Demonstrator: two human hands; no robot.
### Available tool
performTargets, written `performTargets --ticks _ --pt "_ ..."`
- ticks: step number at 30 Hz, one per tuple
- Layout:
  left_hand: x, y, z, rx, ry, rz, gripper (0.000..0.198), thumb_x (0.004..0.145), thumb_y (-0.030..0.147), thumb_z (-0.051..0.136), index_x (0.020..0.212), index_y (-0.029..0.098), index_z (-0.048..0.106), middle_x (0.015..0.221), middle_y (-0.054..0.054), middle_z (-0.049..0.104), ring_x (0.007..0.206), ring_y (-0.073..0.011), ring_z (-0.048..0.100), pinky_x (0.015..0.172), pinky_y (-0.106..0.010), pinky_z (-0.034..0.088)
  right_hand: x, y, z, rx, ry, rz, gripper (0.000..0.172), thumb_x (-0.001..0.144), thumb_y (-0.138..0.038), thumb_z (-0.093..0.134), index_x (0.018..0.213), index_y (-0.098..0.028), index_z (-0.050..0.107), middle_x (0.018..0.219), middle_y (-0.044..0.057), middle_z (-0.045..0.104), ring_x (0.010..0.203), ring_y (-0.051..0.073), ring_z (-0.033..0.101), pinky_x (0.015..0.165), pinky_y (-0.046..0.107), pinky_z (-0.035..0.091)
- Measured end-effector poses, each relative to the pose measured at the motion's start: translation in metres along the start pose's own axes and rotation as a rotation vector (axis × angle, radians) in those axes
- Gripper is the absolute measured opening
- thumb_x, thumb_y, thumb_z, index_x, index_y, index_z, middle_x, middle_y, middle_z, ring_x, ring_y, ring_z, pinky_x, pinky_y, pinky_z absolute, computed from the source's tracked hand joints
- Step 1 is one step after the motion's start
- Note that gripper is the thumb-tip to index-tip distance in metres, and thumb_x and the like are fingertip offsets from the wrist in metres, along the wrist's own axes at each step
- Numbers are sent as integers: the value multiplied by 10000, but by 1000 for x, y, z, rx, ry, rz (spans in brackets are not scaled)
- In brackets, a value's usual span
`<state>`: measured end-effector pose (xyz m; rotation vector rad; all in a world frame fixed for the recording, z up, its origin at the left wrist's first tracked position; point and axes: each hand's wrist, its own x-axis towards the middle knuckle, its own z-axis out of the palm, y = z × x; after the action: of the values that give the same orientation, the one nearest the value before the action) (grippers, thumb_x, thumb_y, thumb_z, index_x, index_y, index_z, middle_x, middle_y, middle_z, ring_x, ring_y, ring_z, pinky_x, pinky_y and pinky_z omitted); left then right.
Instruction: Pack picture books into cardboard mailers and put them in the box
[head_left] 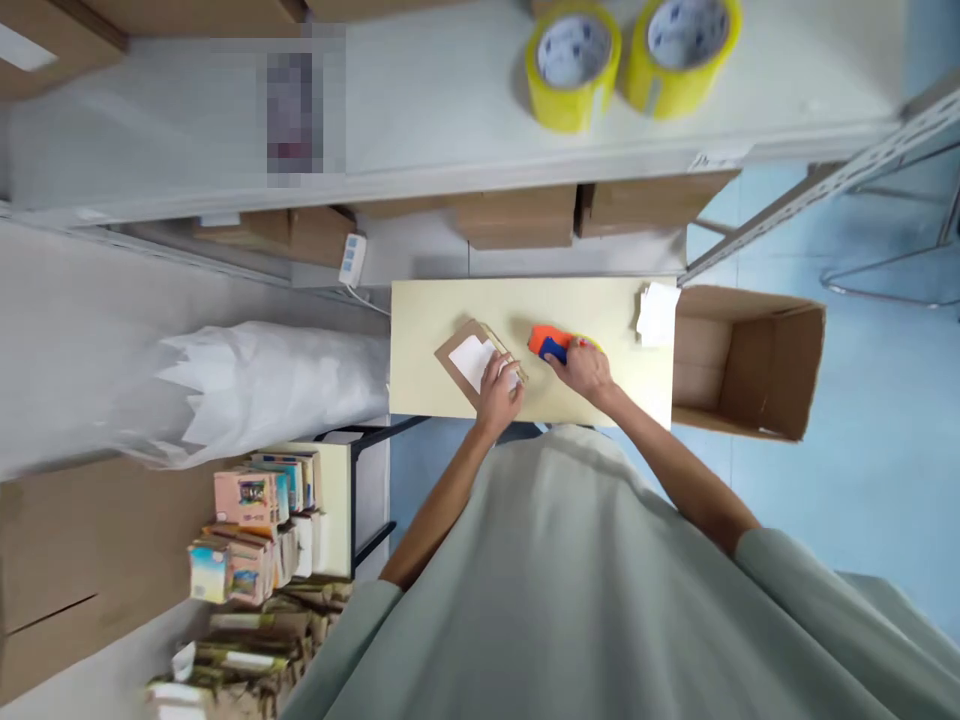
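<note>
On the pale yellow table (pixel 427 300) lies a flat brown cardboard package (pixel 455 352) with a white label (pixel 471 360) on it. My left hand (pixel 498 398) rests on the package and label, fingers spread over its near right side. My right hand (pixel 587 370) is wrapped round an orange and blue tape dispenser (pixel 550 343), just right of the package and apart from it. A bit of a yellow tape roll shows behind that hand. The underside of the dispenser is hidden.
White papers (pixel 658 314) lie at the table's right end, beside an open cardboard box (pixel 776 365). Two yellow tape rolls (pixel 574 65) stand on the grey shelf (pixel 435 110) above. Left are a white plastic bundle (pixel 300 385), a power strip (pixel 352 259) and stacked books (pixel 251 500).
</note>
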<state>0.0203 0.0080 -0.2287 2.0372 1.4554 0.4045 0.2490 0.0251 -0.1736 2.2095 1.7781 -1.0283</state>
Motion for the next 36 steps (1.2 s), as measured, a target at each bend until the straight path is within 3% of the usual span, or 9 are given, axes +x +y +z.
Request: performTargets --ticks 2,5,10,14,19,22,26,30,36 --pt "4 19 -16 -13 101 130 372 1038 177 580 1391 215 691 1450 -159 732 1460 -306 666 1293 -541 545 -12 -9 -18 52 16 35 596 1173 -563 514 1447 -43 613 1317 273 818 1261 397 793 1021 407 580" --pt "20 52 -43 -33 292 302 353 1103 186 545 1424 232 684 1336 -143 765 1297 -281 727 1180 -494 607 -28 -34 -55 92 91 16 549 1155 -503 537 1469 -54 573 1233 259 836 1183 402 819 991 425 596" --pt "71 96 -93 -58 554 440 407 1142 261 566 1542 240 643 1361 -162 714 1325 -288 708 1183 -468 588 -35 -82 -126 114 330 -193 528 1105 -432 539 1481 -61 537 1123 235 836 1070 432 823 949 494 629" --pt "128 107 -132 -129 603 448 556 1176 438 531 1701 258 496 1510 -180 620 1486 -321 622 1299 -508 504 0 -114 -175 115 574 -392 535 1192 -472 369 1480 -44 512 1136 236 807 1153 431 807 1068 579 608" --pt "195 97 -179 -181 522 459 616 1166 475 578 1748 330 439 1647 -153 556 1643 -356 487 1408 -556 364 82 -155 -218 103 778 -528 647 1256 -551 175 1395 -54 564 1209 199 768 1329 405 760 1234 674 494" --pt "215 87 -196 -185 495 434 596 1161 441 593 1731 329 458 1665 -147 562 1654 -355 479 1428 -566 336 117 -175 -229 82 758 -477 707 1265 -555 155 1370 3 576 1212 222 761 1423 402 705 1302 694 413" --pt "213 68 -204 -184 480 409 573 1156 407 590 1706 293 478 1652 -165 579 1631 -346 507 1403 -555 392 138 -188 -226 49 747 -442 566 1275 -464 292 1452 -5 571 1325 258 771 1511 344 612 1370 642 332" --pt "197 47 -197 -176 473 388 554 1137 323 582 1683 266 504 1595 -164 604 1573 -318 568 1363 -526 460 150 -187 -212 -37 751 -392 495 1249 -271 271 1526 31 549 1467 287 701 1551 360 566 1388 689 283" --pt "173 9 -172 -181 367 297 525 1110 264 579 1634 261 547 1520 -154 638 1516 -306 612 1326 -516 506 151 -193 -202 -68 684 -338 533 1229 -269 245 1621 -41 525 1523 244 656 1570 357 540 1432 693 215"
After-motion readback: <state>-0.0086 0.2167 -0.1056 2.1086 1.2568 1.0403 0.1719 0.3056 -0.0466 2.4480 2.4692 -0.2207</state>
